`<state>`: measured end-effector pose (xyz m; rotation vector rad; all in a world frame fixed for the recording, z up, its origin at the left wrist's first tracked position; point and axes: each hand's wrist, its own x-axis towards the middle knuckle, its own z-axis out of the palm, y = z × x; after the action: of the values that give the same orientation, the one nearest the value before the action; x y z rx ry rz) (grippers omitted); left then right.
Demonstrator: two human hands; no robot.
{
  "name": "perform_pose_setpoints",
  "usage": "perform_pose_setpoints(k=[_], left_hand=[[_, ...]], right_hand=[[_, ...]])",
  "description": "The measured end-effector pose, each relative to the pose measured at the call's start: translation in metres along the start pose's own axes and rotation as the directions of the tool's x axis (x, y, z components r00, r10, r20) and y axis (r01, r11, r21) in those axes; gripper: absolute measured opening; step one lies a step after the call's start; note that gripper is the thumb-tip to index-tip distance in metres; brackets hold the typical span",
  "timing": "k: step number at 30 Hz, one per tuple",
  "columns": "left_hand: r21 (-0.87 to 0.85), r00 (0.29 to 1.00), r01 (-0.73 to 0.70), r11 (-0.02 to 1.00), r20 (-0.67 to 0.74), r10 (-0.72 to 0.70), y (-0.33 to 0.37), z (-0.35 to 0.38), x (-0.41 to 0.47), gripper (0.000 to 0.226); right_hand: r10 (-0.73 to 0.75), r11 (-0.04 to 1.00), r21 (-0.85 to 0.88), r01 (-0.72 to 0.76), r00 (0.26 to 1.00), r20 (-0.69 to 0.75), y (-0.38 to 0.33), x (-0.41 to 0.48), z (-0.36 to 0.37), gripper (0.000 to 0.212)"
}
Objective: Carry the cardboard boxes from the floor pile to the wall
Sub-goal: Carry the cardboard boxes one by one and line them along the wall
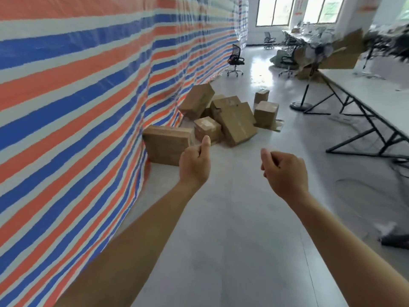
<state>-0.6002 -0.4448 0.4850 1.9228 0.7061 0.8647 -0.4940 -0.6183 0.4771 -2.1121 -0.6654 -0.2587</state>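
Facing along the striped tarp wall (77, 96) on my left, I judge the nearest cardboard box (164, 144), pressed against its foot, already delivered. My left hand (194, 162) is curled, thumb up, holding nothing; the floor pile (232, 116) lies ahead; my right hand (284, 171) is curled and empty too, free for lifting

Striped orange, blue and white tarpaulin wall (77, 96) on left; pale grey floor (232, 218); bright windows (275, 11), office chair (235, 59) beyond.
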Motion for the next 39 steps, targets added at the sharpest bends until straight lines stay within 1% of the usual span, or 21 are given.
perform_pose_setpoints(k=[2,4,8,10,13,17,19,23,26,28,30,34,36,39], left_hand=[[0.011,0.999,-0.012,1.0,0.033,0.012,-0.001,0.047,0.031,0.066],[0.023,0.996,-0.029,0.999,0.08,0.027,0.001,0.102,0.065,0.062],[0.033,0.995,-0.009,0.999,0.097,0.006,0.008,0.163,0.125,0.06],[0.028,0.997,-0.018,0.999,0.069,0.016,0.021,0.186,0.159,0.055],[-0.003,0.999,-0.034,0.999,-0.001,0.034,0.034,0.206,0.21,0.042],[0.115,0.995,-0.051,0.992,-0.084,0.061,0.033,0.229,0.274,0.04],[0.156,0.993,-0.041,0.987,-0.1,0.057,0.021,0.24,0.305,0.034],[0.094,0.986,-0.016,0.995,-0.166,0.031,-0.011,0.274,0.386,0.035],[0.049,0.984,0.003,0.999,-0.181,0.006,-0.026,0.307,0.453,0.038],[0.017,0.986,0.004,1.0,-0.169,-0.001,-0.034,0.331,0.495,0.039],[-0.002,0.989,0.029,1.0,-0.148,-0.029,-0.035,0.36,0.547,0.039],[0.015,0.995,0.101,0.995,-0.02,-0.101,-0.036,0.424,0.634,0.045],[0.028,0.994,0.102,0.994,0.034,-0.103,-0.041,0.458,0.673,0.05],[0.061,0.993,0.101,0.993,0.051,-0.105,-0.055,0.506,0.731,0.057]], right_hand=[[0.049,0.999,0.003,-0.049,0.998,-0.048,0.04,0.037,0.003,0.053],[0.082,0.996,0.021,-0.081,0.994,-0.066,0.08,0.085,0.005,0.053],[0.086,0.996,0.013,-0.085,0.996,-0.02,0.122,0.163,0.014,0.053],[0.072,0.997,-0.003,-0.072,0.997,0.007,0.134,0.215,0.02,0.053],[0.067,0.997,0.043,-0.068,0.997,0.031,0.141,0.283,0.035,0.051],[0.008,0.998,0.057,-0.013,0.996,0.086,0.154,0.354,0.075,0.051],[-0.022,0.999,0.045,0.017,0.994,0.107,0.164,0.387,0.098,0.053],[-0.074,0.997,0.033,0.07,0.987,0.143,0.184,0.468,0.156,0.055],[-0.103,0.994,-0.003,0.105,0.98,0.172,0.202,0.536,0.193,0.056],[-0.126,0.989,-0.05,0.136,0.978,0.168,0.212,0.577,0.205,0.055],[-0.117,0.988,-0.078,0.13,0.982,0.146,0.224,0.626,0.215,0.054],[-0.057,0.996,-0.067,0.064,0.994,0.094,0.264,0.714,0.227,0.054],[-0.017,0.998,-0.06,0.022,0.996,0.085,0.292,0.753,0.238,0.055],[0.018,0.998,-0.06,-0.013,0.996,0.085,0.328,0.815,0.264,0.056]])
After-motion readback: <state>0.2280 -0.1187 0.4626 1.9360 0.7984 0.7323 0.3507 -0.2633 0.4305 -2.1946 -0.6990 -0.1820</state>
